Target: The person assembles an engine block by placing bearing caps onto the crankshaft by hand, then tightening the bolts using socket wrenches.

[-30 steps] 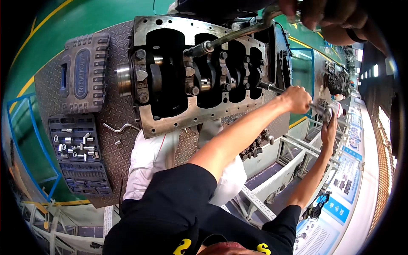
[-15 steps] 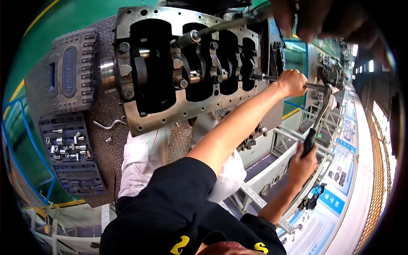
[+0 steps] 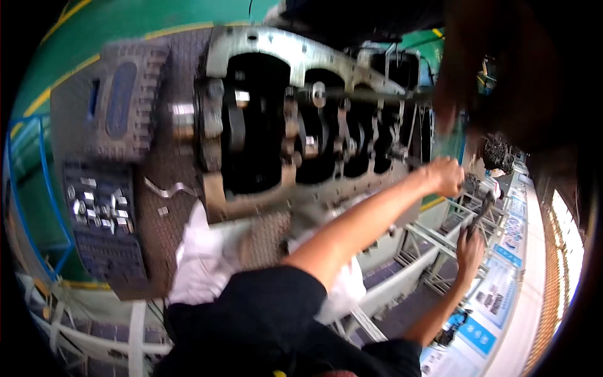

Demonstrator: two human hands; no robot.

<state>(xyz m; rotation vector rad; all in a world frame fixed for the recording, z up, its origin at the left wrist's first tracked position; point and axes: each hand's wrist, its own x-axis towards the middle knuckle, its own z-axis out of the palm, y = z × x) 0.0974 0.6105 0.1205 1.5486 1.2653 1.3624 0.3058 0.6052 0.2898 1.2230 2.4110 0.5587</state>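
My left arm reaches across to the right side of an upturned engine block (image 3: 215, 196). There my left hand (image 3: 445, 177) is closed around an extension bar (image 3: 413, 162) that runs toward the block's right end. A ratchet wrench (image 3: 487, 204) joins the bar's outer end. Its dark handle is gripped by my right hand (image 3: 471, 248), which is nearer to me and right of the block. Blur hides where the bar meets the block. Another person's dark, close hand (image 3: 483, 81) is at the upper right, by a long metal bar (image 3: 389, 98) lying across the block's bearing caps.
At left, a closed grey tool case (image 3: 119, 100) lies on the metal plate table (image 3: 169, 242). Below it sits an open socket tray (image 3: 100, 207) with several loose sockets. A bent metal rod (image 3: 166, 187) lies beside the block. White frames (image 3: 433, 232) stand at lower right.
The view has shifted and blurred, so the block sits lower and farther right. My right hand is closer to my left. The other person's bar has swung down across the bearing caps.
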